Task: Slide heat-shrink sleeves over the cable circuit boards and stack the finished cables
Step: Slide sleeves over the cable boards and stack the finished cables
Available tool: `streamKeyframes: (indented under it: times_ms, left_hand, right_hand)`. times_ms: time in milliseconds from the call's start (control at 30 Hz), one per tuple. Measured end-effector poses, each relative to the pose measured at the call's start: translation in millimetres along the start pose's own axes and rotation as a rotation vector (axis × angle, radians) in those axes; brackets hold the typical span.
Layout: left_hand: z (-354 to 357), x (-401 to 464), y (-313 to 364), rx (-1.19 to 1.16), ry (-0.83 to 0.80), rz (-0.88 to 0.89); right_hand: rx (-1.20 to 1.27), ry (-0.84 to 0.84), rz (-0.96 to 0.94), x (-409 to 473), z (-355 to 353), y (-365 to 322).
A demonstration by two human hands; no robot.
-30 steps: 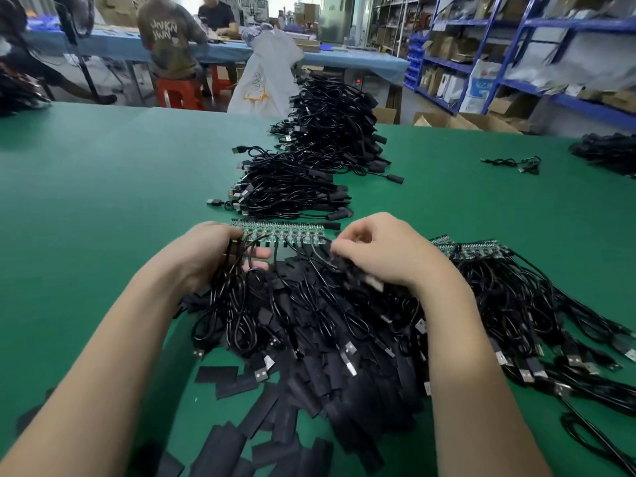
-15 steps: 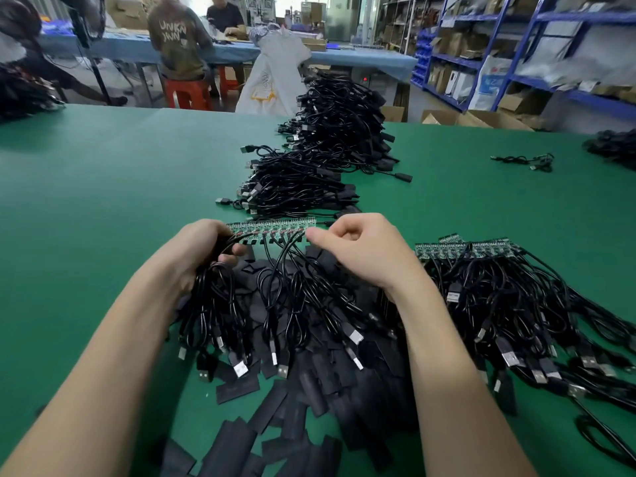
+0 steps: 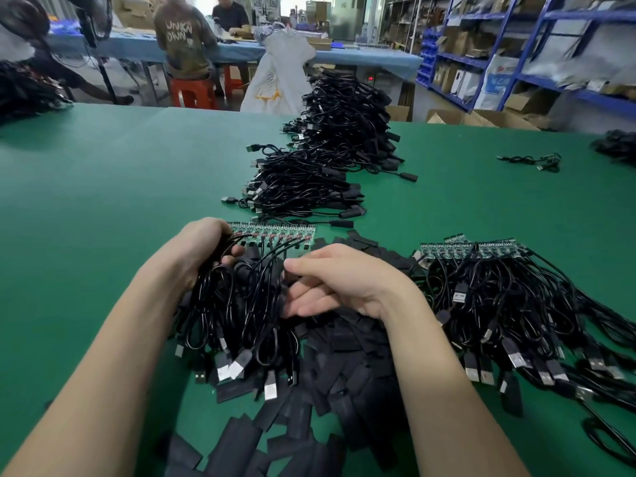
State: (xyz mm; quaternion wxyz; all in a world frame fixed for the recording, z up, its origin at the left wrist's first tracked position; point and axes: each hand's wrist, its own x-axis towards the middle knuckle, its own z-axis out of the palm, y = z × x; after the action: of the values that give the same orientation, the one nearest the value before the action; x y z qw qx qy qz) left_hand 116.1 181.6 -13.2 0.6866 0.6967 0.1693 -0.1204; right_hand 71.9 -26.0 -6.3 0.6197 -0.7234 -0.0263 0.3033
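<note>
The left hand [image 3: 203,249] grips a bundle of cables [image 3: 234,304] at centre; the right hand [image 3: 340,280] rests beside it, fingers relaxed. Loose sleeves [image 3: 309,390] crowd the lower centre, and finished cables [image 3: 330,139] pile up above

Green counter [image 3: 120,201] carries everything. Loose black sleeves [image 3: 309,425] lie at its near edge, unsleeved cables [image 3: 516,304] right of them, stacked finished cables [image 3: 309,187] beyond, one stray cable [image 3: 537,161] far right.
</note>
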Motion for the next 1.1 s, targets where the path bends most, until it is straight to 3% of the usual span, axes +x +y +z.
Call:
streamKeyframes:
  times_ms: [133,300,367,467,567,667,767,1100]
  left_hand:
    - [-4,2,0,0.083,0.005,-0.021]
    - [1,-2,2,0.226,0.083,0.065]
    - [4,-3,3,0.477,0.208,0.155]
    - [7,-5,1,1.042,0.548,0.339]
    - [25,-13,2,1.100,0.719,0.627]
    - [52,-10,10,0.924,0.526,0.864]
    - [73,3,18,0.830,0.332,0.839]
    - [82,32,10,0.798,0.254,0.841]
  right_hand:
    - [-0.061,0.299,-0.044,2,-8,5]
    - [0.222,0.489,-0.229,14,3,10]
    - [0.295,0.474,-0.236,17,7,10]
    - [0.351,0.418,-0.216,16,5,10]
    - [0.361,0.401,-0.193,16,3,11]
    - [0.361,0.389,-0.183,18,2,14]
    - [0.385,0.384,-0.176,19,1,14]
    - [0.499,0.428,-0.175,21,-2,17]
